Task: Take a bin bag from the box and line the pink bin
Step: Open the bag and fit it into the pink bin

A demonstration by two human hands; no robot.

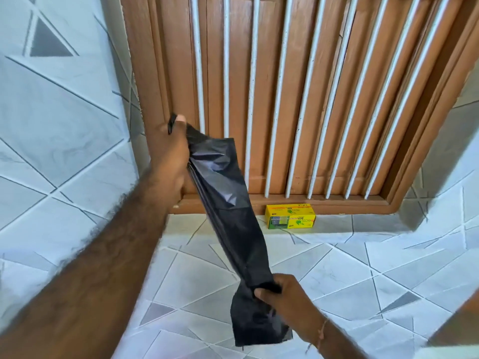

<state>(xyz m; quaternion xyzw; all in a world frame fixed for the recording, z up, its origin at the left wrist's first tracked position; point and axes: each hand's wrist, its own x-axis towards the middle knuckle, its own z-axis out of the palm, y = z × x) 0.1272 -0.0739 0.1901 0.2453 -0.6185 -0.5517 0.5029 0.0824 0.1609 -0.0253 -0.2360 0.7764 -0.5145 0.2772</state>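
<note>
From my head camera: my left hand (169,151) pinches the top of one black bin bag (228,203), my right hand (282,291) grips it lower down, the bag stretched between them above the tiled floor (363,275). I should rub the top edge to part its layers. One yellow box (290,216) sits by the door (285,99); no pink bin in view.

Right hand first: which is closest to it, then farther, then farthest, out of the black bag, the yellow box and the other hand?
From the right hand:
1. Black bin bag, gripped in it near the lower end.
2. Yellow box, on the tiled ledge, up ahead.
3. Left hand, up and left, holding the bag's top.
</note>
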